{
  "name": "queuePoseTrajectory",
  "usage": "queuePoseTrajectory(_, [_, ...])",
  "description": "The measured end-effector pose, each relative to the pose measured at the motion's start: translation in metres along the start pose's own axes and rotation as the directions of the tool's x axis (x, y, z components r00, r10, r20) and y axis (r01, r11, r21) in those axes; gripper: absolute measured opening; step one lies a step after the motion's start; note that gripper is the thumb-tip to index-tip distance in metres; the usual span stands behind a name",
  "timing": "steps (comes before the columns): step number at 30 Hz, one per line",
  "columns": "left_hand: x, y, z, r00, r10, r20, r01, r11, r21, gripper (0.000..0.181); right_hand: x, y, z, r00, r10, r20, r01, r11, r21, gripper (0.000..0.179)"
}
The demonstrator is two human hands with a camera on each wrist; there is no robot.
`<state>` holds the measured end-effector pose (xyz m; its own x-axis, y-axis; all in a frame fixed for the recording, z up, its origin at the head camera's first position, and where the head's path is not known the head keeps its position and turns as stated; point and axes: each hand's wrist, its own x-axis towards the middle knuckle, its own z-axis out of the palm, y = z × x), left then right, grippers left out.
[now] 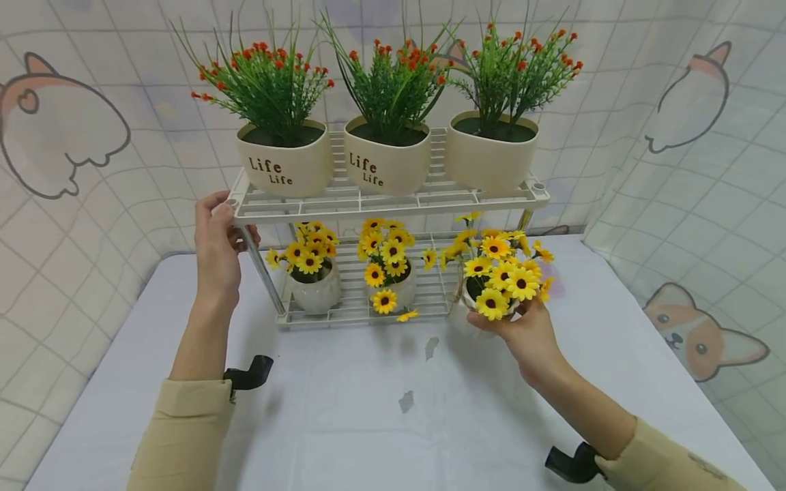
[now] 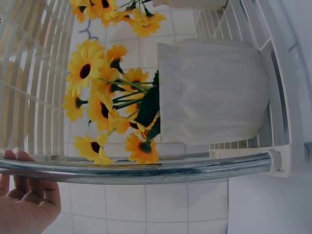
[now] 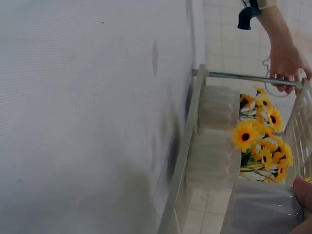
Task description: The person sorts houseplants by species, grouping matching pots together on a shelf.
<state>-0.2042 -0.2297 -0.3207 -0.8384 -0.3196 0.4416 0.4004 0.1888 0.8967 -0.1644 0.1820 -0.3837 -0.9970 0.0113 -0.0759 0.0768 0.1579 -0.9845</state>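
A white two-tier wire rack stands on the table. At its upper left corner my left hand grips the shelf end, fingers curled behind the metal post. My right hand holds a white pot of yellow sunflowers by its rim, at the right front of the lower tier. Whether its base touches the rack is hidden. Left of it on that tier are two similar pots, the middle one and the left one.
Along the top tier stand three cream planters, left, middle and right, with grass and small red flowers. White cloth covers the table. A tiled curtain with cartoon dogs hangs behind and at the sides.
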Motion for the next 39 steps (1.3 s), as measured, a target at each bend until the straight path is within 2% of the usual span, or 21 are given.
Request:
queuePoseTrajectory(12, [-0.001, -0.001, -0.001, 1.0, -0.002, 0.005, 0.002, 1.0, 0.01, 0.037, 0.006, 0.005, 0.015, 1.0, 0.013, 0.024, -0.013, 1.0, 0.004, 0.103])
queuePoseTrajectory(25, [0.0, -0.002, 0.0, 1.0, 0.01, 0.007, -0.01, 1.0, 0.02, 0.038, 0.015, 0.015, 0.019, 0.999, 0.038, 0.01, -0.038, 0.999, 0.003, 0.099])
queuePoseTrajectory(39, [0.0, -0.001, 0.0, 1.0, 0.007, 0.006, -0.008, 1.0, 0.023, 0.038, 0.023, 0.023, 0.024, 0.998, 0.066, -0.002, -0.066, 0.997, 0.038, 0.103])
